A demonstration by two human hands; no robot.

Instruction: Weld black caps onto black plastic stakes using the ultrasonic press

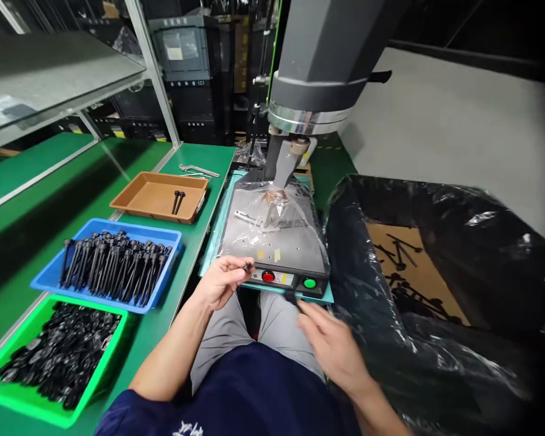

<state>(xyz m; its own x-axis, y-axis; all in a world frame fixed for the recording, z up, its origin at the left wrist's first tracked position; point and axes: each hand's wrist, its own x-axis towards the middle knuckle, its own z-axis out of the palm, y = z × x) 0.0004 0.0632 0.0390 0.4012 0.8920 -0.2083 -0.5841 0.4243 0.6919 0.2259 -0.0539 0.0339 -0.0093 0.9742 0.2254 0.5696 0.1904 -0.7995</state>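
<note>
My left hand (224, 281) is closed in a pinch in front of the machine base, with a small black part (248, 266) between thumb and fingers. The part's exact kind is too small to tell. Lower and to the right, my right hand (329, 339) is smeared by motion. Its fingers are closed at a dark, blurred piece (292, 297) near the front edge of the base. Between the hands are a red button (267, 277) and a green button (309, 283). Behind them, a metal fixture (275, 212) under clear plastic film sits beneath the machine's head (313, 97).
On the green table at left stand a brown tray (149, 209) with black screw-like pieces, a blue tray (176, 251) full of long black threaded pieces, and a green tray (122, 327) of small black parts. Right, a bin lined with black plastic (436, 200) holds long pieces on cardboard.
</note>
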